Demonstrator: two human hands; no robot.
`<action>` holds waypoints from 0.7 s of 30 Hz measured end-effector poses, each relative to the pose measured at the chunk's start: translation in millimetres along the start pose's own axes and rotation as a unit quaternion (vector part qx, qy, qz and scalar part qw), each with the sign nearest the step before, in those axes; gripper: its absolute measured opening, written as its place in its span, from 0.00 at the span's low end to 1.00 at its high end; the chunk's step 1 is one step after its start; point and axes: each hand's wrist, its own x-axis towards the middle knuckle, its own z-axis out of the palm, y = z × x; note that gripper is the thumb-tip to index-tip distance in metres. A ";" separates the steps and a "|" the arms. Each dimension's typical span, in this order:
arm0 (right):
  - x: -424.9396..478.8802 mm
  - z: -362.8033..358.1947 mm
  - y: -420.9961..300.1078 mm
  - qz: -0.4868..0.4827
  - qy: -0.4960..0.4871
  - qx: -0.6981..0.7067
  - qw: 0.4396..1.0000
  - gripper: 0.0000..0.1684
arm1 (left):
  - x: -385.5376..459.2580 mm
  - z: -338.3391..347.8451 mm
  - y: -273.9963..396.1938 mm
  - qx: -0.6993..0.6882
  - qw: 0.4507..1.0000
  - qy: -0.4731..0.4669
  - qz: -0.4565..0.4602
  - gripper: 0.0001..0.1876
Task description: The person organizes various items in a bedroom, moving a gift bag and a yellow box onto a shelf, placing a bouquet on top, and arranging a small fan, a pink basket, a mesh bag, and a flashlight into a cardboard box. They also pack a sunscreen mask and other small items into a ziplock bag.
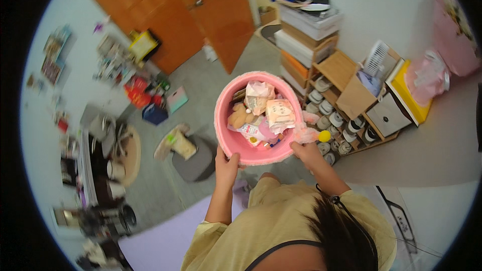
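Out in front of my body, above the floor, I hold a round pink basket (241,153) with a fluffy rim. My left hand (226,163) grips its near left edge, thumb over the rim. On the near right side my right hand (305,153) grips the edge, below a fluffy pink trim piece (305,134) that has a yellow ball (324,136) at its tip. Inside lie two pale printed packs (280,114), a tan plush toy (240,116), a white-and-pink package (253,131) and smaller items partly hidden beneath.
At right stands a wooden shoe rack (339,68) holding several shoes, with stacked boxes (301,41) beside it. A grey stool (194,162) bearing a package stands left of the basket. Orange-brown doors (222,15) are at the back, one ajar. A lavender surface (169,233) lies at lower left.
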 end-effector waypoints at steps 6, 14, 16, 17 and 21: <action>127.2 -47.4 -31.4 0.042 0.179 0.101 0.978 0.26 | 200.9 111.8 71.3 0.077 0.978 -0.191 0.021 0.24; 298.7 -71.1 -90.2 -0.018 0.424 0.183 0.887 0.22 | 410.6 276.9 161.5 0.093 0.914 -0.394 0.028 0.24; 331.0 -80.2 -103.7 -0.017 0.450 0.180 0.875 0.22 | 465.2 316.7 148.5 0.079 0.885 -0.444 0.115 0.24; 344.0 -89.3 -109.0 -0.016 0.465 0.179 0.867 0.22 | 486.3 338.5 143.7 0.069 0.866 -0.469 0.157 0.24; 380.6 -122.2 -124.2 0.011 0.505 0.151 0.850 0.20 | 516.2 399.1 175.9 0.189 0.839 -0.509 0.036 0.23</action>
